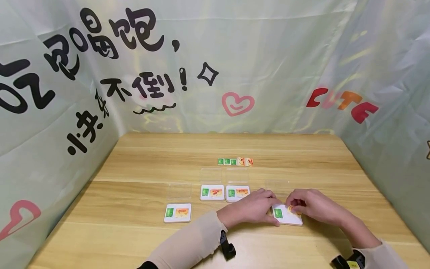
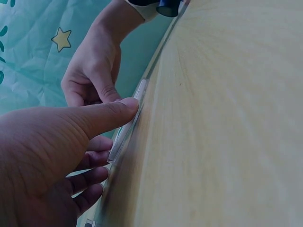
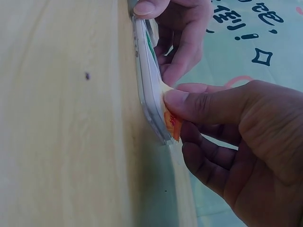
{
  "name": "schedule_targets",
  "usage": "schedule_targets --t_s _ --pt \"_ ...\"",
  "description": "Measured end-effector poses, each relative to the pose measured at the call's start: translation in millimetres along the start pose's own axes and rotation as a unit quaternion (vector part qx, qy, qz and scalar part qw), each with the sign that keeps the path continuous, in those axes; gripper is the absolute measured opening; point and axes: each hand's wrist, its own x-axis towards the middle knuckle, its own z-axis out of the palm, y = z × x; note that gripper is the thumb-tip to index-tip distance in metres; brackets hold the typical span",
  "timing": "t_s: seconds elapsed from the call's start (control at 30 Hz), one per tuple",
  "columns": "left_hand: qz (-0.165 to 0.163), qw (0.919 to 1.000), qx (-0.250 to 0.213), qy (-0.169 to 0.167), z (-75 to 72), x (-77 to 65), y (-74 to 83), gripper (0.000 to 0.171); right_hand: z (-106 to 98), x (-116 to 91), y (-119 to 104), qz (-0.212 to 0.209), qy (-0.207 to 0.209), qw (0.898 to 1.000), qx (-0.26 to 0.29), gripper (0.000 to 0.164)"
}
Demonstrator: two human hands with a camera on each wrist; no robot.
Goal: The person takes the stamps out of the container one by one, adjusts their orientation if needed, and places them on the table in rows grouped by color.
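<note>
In the head view a white card in a flat clear case [image 1: 284, 219] lies on the wooden table at the right. A green stamp [image 1: 278, 213] sits on its left half. My left hand [image 1: 252, 207] grips the case at its left side; the left wrist view shows the thumb [image 2: 113, 113] against its near edge. Between thumb and fingers my right hand [image 1: 317, 204] pinches an orange stamp [image 3: 173, 124] with a toothed edge, over the card's right half. The fingers partly cover this stamp.
Three similar cards, each with a green and an orange stamp, lie leftward: one far left [image 1: 177, 213], two mid-table. Clear lids [image 1: 211, 175] lie behind the cards. A row of loose green and orange stamps [image 1: 227, 161] lies farther back. Printed cloth [image 1: 268, 67] surrounds the table.
</note>
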Motion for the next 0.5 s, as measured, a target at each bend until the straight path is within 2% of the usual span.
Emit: schedule_targets --t_s 0.5 --pt "0.002 1.0 -0.002 0.006 1.7 0.8 -0.7 0.068 -2.2 0.4 2.3 0.009 -0.004 0.999 0.032 0.015"
